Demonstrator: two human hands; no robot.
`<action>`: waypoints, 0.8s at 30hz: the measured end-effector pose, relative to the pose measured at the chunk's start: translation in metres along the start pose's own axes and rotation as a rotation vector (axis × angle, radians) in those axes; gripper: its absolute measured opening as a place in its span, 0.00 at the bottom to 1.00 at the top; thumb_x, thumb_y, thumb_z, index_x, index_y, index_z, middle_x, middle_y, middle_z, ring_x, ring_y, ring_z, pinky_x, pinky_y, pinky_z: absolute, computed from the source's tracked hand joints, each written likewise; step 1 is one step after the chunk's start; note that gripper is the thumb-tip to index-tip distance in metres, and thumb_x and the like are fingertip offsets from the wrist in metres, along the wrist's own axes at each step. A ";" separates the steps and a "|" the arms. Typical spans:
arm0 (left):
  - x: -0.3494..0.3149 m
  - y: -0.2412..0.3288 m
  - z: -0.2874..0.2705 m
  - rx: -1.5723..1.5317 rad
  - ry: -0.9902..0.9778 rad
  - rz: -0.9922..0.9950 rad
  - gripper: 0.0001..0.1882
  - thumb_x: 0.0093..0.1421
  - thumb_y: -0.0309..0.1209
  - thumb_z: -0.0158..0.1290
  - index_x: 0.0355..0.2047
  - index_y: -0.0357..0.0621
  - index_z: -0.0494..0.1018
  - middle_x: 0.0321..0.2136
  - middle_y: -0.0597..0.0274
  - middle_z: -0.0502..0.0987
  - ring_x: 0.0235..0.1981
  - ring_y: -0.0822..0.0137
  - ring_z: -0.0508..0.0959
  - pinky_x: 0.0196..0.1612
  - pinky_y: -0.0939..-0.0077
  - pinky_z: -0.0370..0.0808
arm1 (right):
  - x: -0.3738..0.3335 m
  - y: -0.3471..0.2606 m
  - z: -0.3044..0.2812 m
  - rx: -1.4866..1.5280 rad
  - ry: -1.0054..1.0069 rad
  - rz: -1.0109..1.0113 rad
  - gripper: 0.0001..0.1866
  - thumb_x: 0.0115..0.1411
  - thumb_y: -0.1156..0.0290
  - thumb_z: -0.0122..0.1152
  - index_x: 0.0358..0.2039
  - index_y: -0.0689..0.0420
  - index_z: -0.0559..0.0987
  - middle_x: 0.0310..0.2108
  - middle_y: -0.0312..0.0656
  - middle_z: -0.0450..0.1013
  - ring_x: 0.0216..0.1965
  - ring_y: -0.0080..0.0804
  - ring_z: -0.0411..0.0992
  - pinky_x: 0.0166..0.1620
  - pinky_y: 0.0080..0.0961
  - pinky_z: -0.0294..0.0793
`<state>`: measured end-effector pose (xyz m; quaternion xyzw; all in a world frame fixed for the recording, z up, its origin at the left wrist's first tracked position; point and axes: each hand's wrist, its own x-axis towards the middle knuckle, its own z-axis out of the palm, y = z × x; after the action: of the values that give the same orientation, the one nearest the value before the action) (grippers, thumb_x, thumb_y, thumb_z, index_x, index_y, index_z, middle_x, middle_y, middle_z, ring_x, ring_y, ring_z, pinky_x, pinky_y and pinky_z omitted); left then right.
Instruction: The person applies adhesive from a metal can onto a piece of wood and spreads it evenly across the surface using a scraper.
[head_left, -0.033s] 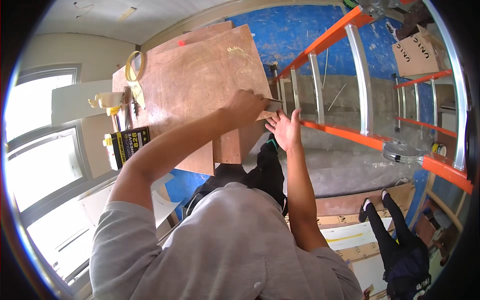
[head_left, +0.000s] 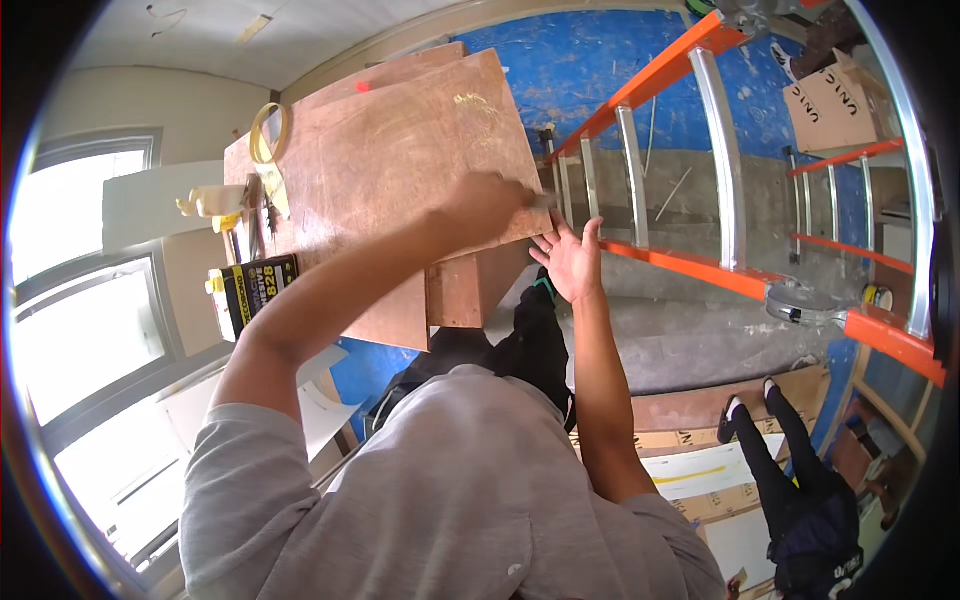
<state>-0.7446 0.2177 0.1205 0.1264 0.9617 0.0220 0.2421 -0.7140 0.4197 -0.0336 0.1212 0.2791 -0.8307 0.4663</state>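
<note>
A plywood sheet lies on a stack of boards in front of me. My left hand, blurred by motion, is closed above the sheet near its right edge. From its fingers sticks out a flat grey scraper, mostly hidden by the hand. My right hand is held palm up just off the sheet's right corner, fingers spread and holding nothing. Its fingertips are at the edge; whether they touch it I cannot tell.
Left on the boards lie a tan strip coil and a whitish container; a black-and-yellow can stands beside them. An orange ladder fills the right. Beyond are a cardboard box and another person.
My left hand, with the scraper, has shifted slightly up and away from the sheet's corner, baring more of the edge. My right hand stays in place.
</note>
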 end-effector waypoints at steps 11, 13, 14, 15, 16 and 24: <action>0.028 0.022 0.029 0.041 -0.045 -0.051 0.16 0.62 0.31 0.51 0.49 0.48 0.78 0.44 0.55 0.82 0.47 0.52 0.81 0.49 0.55 0.78 | -0.005 0.006 0.010 0.131 -0.017 -0.028 0.65 0.55 0.15 0.24 0.74 0.58 0.30 0.77 0.50 0.39 0.77 0.49 0.35 0.73 0.53 0.25; 0.026 0.005 0.026 -0.046 0.086 -0.070 0.18 0.61 0.31 0.51 0.52 0.49 0.78 0.44 0.56 0.83 0.47 0.52 0.82 0.48 0.55 0.78 | -0.007 0.005 0.007 0.124 -0.017 -0.040 0.65 0.55 0.15 0.23 0.74 0.58 0.30 0.77 0.50 0.39 0.77 0.49 0.35 0.73 0.53 0.25; 0.027 -0.011 0.022 -0.087 0.152 -0.073 0.19 0.61 0.31 0.51 0.53 0.49 0.77 0.44 0.56 0.83 0.47 0.52 0.82 0.47 0.55 0.78 | -0.005 0.004 0.004 0.111 -0.012 -0.047 0.65 0.55 0.15 0.23 0.74 0.58 0.30 0.77 0.49 0.39 0.77 0.49 0.35 0.73 0.53 0.25; 0.039 -0.043 -0.007 -0.044 0.135 -0.091 0.22 0.60 0.28 0.50 0.56 0.49 0.76 0.44 0.55 0.83 0.42 0.50 0.83 0.43 0.53 0.78 | -0.007 0.007 0.001 0.101 0.000 -0.051 0.65 0.55 0.15 0.23 0.74 0.58 0.29 0.77 0.49 0.39 0.77 0.49 0.35 0.73 0.53 0.25; 0.056 -0.112 0.006 -0.051 0.151 -0.264 0.24 0.59 0.27 0.50 0.57 0.49 0.75 0.44 0.52 0.82 0.38 0.49 0.83 0.42 0.51 0.78 | -0.006 0.007 0.010 0.071 -0.036 -0.027 0.65 0.55 0.15 0.23 0.74 0.58 0.29 0.77 0.50 0.38 0.77 0.50 0.34 0.73 0.53 0.24; 0.099 -0.205 -0.039 -0.291 0.249 -0.186 0.28 0.49 0.25 0.50 0.54 0.41 0.76 0.45 0.43 0.82 0.49 0.46 0.80 0.52 0.58 0.76 | -0.005 0.003 0.011 0.046 0.017 -0.024 0.64 0.55 0.15 0.23 0.75 0.57 0.37 0.76 0.50 0.42 0.77 0.49 0.35 0.73 0.52 0.25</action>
<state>-0.8953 0.0452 0.0884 -0.0029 0.9784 0.1538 0.1383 -0.7075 0.4157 -0.0234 0.1355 0.2653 -0.8414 0.4509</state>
